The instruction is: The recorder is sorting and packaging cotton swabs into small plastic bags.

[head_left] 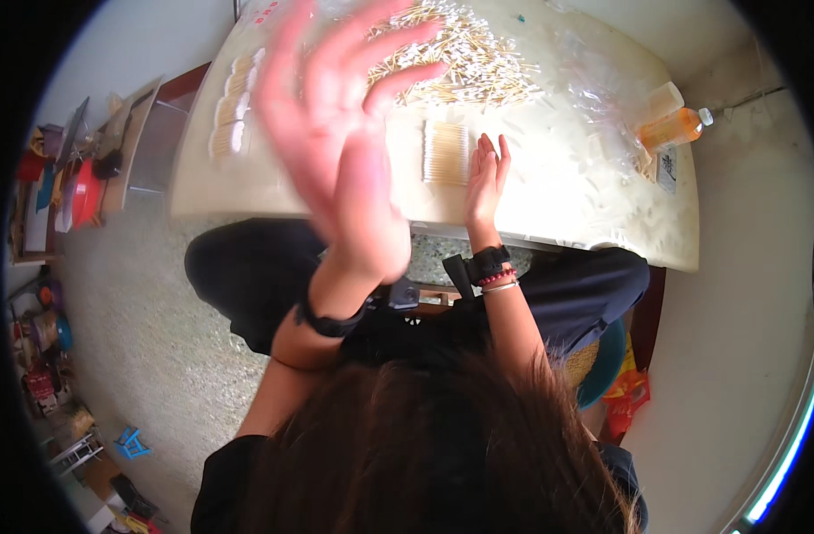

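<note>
My left hand [340,133] is raised high above the table and looks large and slightly blurred. Its fingers are spread, with nothing in them. On the tabletop, my right hand [484,184] stands on edge with its fingers stretched out, holding nothing. Its palm side is against or very close to the right end of a neat row of cotton swabs [445,153]; I cannot tell if they touch. Behind that row lies a loose heap of cotton swabs [478,55], partly covered by my left fingers. Several tidy bundles of cotton swabs [233,111] lie at the table's left side.
Toward the right of the cream table [558,191] are clear plastic bags [598,84], a bottle of orange liquid [672,130] and a pale cup [663,100]. Below the table's right side stands a teal basin [604,360] beside a red bag [627,396]. A wall borders the right.
</note>
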